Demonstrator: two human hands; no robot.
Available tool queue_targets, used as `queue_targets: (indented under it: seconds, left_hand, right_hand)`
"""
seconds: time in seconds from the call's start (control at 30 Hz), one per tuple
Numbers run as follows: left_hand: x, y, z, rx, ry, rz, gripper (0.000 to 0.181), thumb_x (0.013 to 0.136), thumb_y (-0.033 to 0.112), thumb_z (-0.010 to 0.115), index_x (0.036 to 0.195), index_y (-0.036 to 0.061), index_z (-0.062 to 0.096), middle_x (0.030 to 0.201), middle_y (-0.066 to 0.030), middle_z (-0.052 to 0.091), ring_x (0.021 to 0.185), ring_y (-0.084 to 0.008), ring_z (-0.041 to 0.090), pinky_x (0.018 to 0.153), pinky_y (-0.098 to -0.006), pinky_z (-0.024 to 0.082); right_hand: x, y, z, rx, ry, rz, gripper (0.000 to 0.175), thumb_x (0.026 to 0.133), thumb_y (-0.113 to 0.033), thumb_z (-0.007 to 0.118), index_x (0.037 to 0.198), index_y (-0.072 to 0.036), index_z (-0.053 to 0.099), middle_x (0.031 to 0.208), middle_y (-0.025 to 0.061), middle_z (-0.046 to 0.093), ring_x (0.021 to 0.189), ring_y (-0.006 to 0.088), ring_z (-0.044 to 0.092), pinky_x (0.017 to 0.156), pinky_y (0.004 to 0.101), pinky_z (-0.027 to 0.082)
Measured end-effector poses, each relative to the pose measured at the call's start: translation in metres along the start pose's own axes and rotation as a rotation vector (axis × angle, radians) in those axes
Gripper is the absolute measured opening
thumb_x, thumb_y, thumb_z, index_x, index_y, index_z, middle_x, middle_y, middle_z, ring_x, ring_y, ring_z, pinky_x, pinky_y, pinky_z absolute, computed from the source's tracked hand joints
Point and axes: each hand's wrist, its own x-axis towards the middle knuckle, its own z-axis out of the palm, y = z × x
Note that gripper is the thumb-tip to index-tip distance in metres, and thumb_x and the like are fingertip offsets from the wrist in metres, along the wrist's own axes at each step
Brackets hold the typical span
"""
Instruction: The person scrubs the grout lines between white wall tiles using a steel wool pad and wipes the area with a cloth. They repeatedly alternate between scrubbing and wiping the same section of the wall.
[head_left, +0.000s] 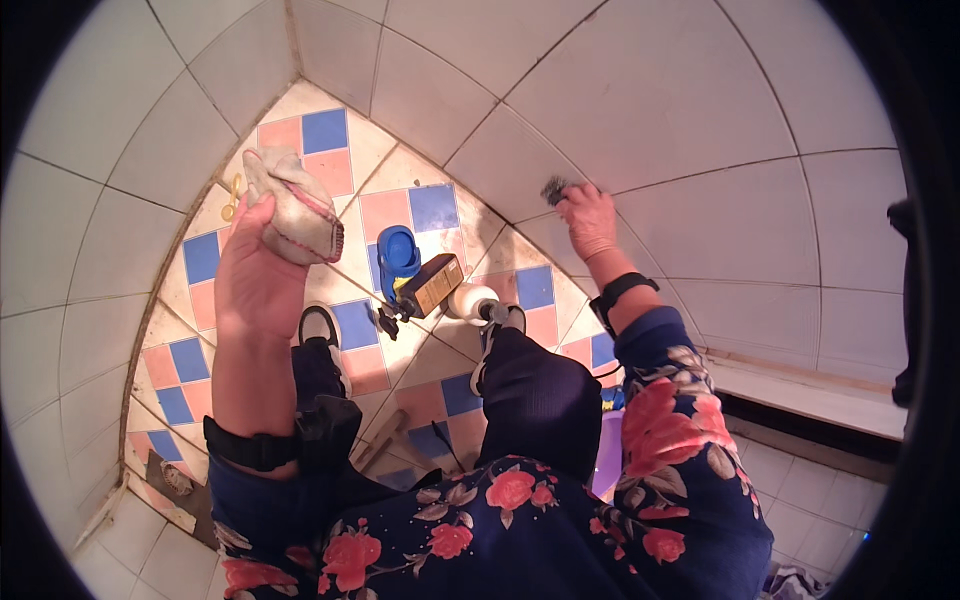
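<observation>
In my left hand (259, 277) is a folded white cloth (294, 210) with pink-red edging, raised above the tiled floor. My right hand (589, 217) reaches out to the right and grips a dark metal scouring pad (554, 190) against the white wall tiles (660, 105). Between my feet and the corner stand a dark pump bottle (433, 286) with a printed label and a white pump bottle (472, 301). A blue plastic item (398, 253) lies beside them; its exact kind I cannot tell.
Tiled walls (142, 142) meet at the far corner. A yellow plastic piece (230, 204) lies by the left wall. Part of a purple basin (609, 454) shows beside my right leg. Wooden slats (382, 442) sit low behind my feet. Brown residue marks the floor tiles (491, 225).
</observation>
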Motion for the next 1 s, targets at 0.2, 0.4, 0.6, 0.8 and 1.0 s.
queue_targets:
  seconds: [0.2, 0.4, 0.6, 0.8, 1.0]
  left_hand:
    - [0.000, -0.012, 0.020, 0.254, 0.065, 0.109, 0.046, 0.086, 0.014, 0.045, 0.127, 0.0028, 0.029, 0.115, -0.0111, 0.045, 0.105, -0.0228, 0.047, 0.086, -0.0402, 0.041]
    - [-0.006, -0.035, 0.037, 0.459, -0.217, 0.215, 0.046, 0.089, 0.012, 0.041, 0.131, 0.0041, 0.023, 0.116, -0.0133, 0.044, 0.103, -0.0207, 0.049, 0.084, -0.0330, 0.043]
    - [-0.014, -0.061, 0.065, 0.370, -0.661, -0.120, 0.048, 0.091, 0.034, 0.037, 0.124, -0.0009, 0.031, 0.096, -0.0137, 0.053, 0.071, -0.0184, 0.057, 0.065, -0.0242, 0.047]
    - [-0.035, -0.073, 0.071, 0.135, -0.827, -0.285, 0.070, 0.081, 0.056, 0.036, 0.128, 0.0048, 0.025, 0.121, -0.0116, 0.041, 0.107, -0.0233, 0.045, 0.086, -0.0364, 0.042]
    - [-0.030, -0.061, 0.057, -0.005, -0.444, -0.284, 0.049, 0.084, 0.045, 0.042, 0.121, 0.0131, 0.039, 0.120, -0.0067, 0.046, 0.112, -0.0247, 0.043, 0.094, -0.0446, 0.034]
  right_hand:
    - [-0.041, -0.010, 0.019, 0.443, -0.039, 0.382, 0.020, 0.062, -0.004, 0.056, 0.074, -0.019, 0.062, 0.088, -0.0022, 0.060, 0.087, 0.0208, 0.053, 0.070, 0.0340, 0.045]
    - [0.015, 0.014, -0.104, 1.216, 0.156, 0.600, 0.028, 0.069, 0.000, 0.060, 0.097, -0.004, 0.060, 0.087, 0.0034, 0.060, 0.077, 0.0082, 0.054, 0.068, 0.0217, 0.045]
    - [0.036, -0.038, -0.210, 1.829, 0.249, 0.215, 0.032, 0.072, -0.003, 0.062, 0.104, -0.003, 0.055, 0.089, 0.0031, 0.058, 0.079, 0.0076, 0.053, 0.069, 0.0206, 0.045]
    - [0.041, -0.086, -0.212, 1.665, 0.166, 0.415, 0.034, 0.071, -0.012, 0.064, 0.101, -0.001, 0.054, 0.090, 0.0120, 0.060, 0.083, 0.0193, 0.058, 0.075, 0.0285, 0.046]
    - [0.025, -0.111, -0.222, 1.522, 0.115, 0.115, 0.059, 0.071, -0.020, 0.062, 0.121, -0.003, 0.036, 0.100, 0.0224, 0.055, 0.093, 0.0345, 0.054, 0.082, 0.0362, 0.043]
